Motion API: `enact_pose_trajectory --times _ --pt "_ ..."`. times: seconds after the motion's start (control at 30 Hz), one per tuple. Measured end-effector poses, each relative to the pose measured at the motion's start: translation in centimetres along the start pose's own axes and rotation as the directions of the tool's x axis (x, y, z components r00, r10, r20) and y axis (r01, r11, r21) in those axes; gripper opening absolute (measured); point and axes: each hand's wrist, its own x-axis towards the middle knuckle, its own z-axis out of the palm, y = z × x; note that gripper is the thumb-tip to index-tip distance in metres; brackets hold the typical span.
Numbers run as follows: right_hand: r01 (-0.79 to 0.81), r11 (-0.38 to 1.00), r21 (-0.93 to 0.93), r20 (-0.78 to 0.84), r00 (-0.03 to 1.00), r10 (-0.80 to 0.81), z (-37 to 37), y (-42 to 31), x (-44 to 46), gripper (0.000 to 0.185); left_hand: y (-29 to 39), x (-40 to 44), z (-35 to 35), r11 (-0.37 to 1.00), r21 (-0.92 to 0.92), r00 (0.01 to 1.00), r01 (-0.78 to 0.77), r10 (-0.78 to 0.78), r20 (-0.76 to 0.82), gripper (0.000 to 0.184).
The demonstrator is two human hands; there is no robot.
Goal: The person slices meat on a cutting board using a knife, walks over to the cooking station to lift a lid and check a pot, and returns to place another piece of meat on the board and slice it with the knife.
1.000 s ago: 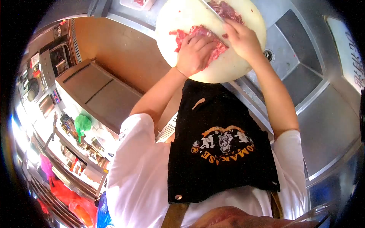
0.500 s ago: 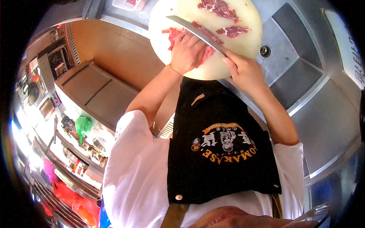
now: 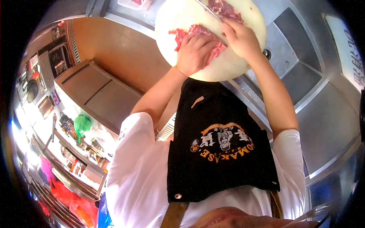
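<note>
A round, pale cutting board [image 3: 171, 15] lies at the top of the view. On it rests a piece of raw red meat [image 3: 218, 50], partly covered by my left hand [image 3: 195, 51], whose bent fingers press it down. My right hand [image 3: 243, 40] is closed around the handle of a knife [image 3: 209, 10], beyond and to the right of that meat. The blade runs up and left past the top of the view, apart from my left fingers. Another marbled piece of meat [image 3: 228, 11] lies just past the knife, partly hidden by my right hand and the blade.
Behind the board stands a clear container [image 3: 135, 3] with some meat. A steel sink [image 3: 279, 64] with a drain lies to the right. At left are a steel counter [image 3: 102, 95], a green bag [image 3: 81, 124] and red bags [image 3: 62, 192].
My right hand has lifted the knife up and away from the meat under my left hand. My left hand stays on that meat. A smaller piece on the right is now hidden.
</note>
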Motion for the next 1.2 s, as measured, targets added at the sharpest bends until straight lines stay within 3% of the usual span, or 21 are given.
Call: enact_pose_trajectory --times 0.07,0.2,0.33,0.5,0.73,0.8,0.87,0.93,1.03,1.13,1.2 --pt "-0.057 0.997 -0.046 0.049 0.997 0.059 -2.6 -0.1 -4.8 0.034 0.4 -0.6 0.6 0.994 -0.042 0.991 0.096 -0.099 -0.091 0.028" --pt "-0.017 0.99 -0.138 0.146 0.989 0.037 -4.6 0.0 -13.5 0.033 0.4 -0.5 0.3 0.996 0.063 0.998 0.06 -0.058 -0.03 0.023" --pt "-0.079 0.988 -0.136 0.164 0.981 0.101 -4.6 -0.1 -14.0 0.035 0.3 -0.2 0.3 0.997 0.074 0.999 0.033 -0.034 0.004 0.023" --pt "-0.033 0.994 -0.108 0.193 0.98 0.053 -1.7 0.2 -9.3 0.038 0.8 0.1 -0.2 0.997 0.051 0.998 0.056 -0.057 0.012 0.025" --pt "-0.122 0.985 -0.119 0.211 0.967 0.145 -2.6 1.9 -12.2 0.038 0.4 0.0 0.3 0.998 0.004 0.998 0.063 -0.063 -0.008 0.028" --pt "-0.06 0.995 -0.085 0.133 0.989 0.071 0.6 1.7 -7.2 0.036 0.3 -0.3 0.6 0.998 0.009 0.998 0.06 -0.06 -0.019 0.028" --pt "-0.024 0.999 -0.036 0.189 0.981 0.031 1.4 1.0 -1.8 0.038 0.2 -0.1 0.1 0.999 -0.039 0.999 0.031 -0.031 0.015 0.03" --pt "-0.078 0.997 0.027 0.11 0.991 0.075 0.2 0.3 -0.7 0.038 0.5 -0.1 0.3 0.999 -0.018 1.0 0.029 -0.029 0.003 0.03" --pt "0.073 0.996 0.057 -0.043 0.997 -0.07 -1.7 1.8 -4.1 0.034 0.5 -0.2 0.4 0.996 -0.042 0.994 0.083 -0.086 -0.068 0.028" --pt "0.024 0.994 -0.111 0.125 0.992 -0.01 -4.2 0.7 -11.8 0.035 0.6 -0.4 0.7 0.992 -0.032 0.987 0.123 -0.126 -0.103 0.027" --pt "-0.015 0.985 -0.174 0.203 0.978 0.05 -5.0 0.3 -14.1 0.035 0.4 -0.4 0.3 0.997 0.038 0.997 0.07 -0.069 -0.022 0.028"
